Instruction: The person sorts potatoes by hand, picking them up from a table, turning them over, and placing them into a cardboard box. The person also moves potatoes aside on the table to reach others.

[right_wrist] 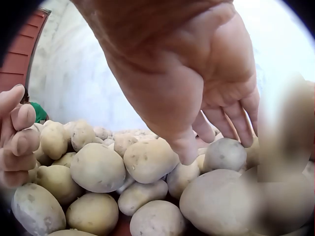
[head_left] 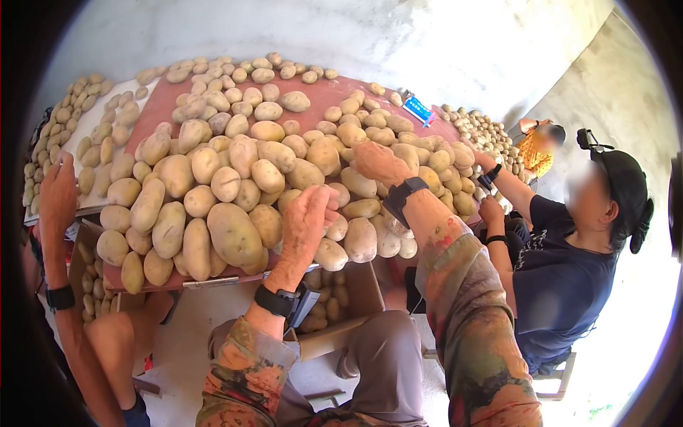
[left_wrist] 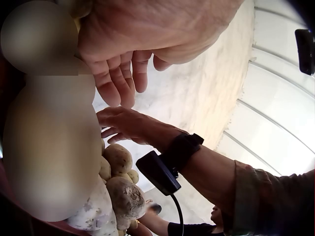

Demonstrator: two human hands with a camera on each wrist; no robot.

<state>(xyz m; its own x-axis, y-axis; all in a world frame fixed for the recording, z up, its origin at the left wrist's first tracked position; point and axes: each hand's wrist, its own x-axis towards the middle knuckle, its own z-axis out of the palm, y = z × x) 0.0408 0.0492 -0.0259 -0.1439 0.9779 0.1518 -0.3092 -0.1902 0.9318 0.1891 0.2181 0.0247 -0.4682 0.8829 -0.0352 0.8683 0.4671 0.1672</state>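
Potatoes [head_left: 235,233] lie heaped over a red table [head_left: 160,114]. My left hand [head_left: 307,224] hangs over the near edge of the pile, its fingers loosely bent and holding nothing. In the left wrist view the fingers of that hand [left_wrist: 147,34] dangle apart. Farther right, my right hand [head_left: 384,165] reaches palm down over the middle of the heap. The right wrist view shows this hand [right_wrist: 206,83] with extended fingers just above a round potato [right_wrist: 225,155]; whether they touch it, I cannot tell. My left hand [right_wrist: 17,135] also appears there at the left edge.
Below the table stand cardboard boxes with potatoes, one with its rim [head_left: 338,340] near my knees. A person in a dark shirt [head_left: 569,263] sits at the right, reaching into the pile. Another person's hand [head_left: 58,188] is at the left. A blue packet [head_left: 418,109] lies near the wall.
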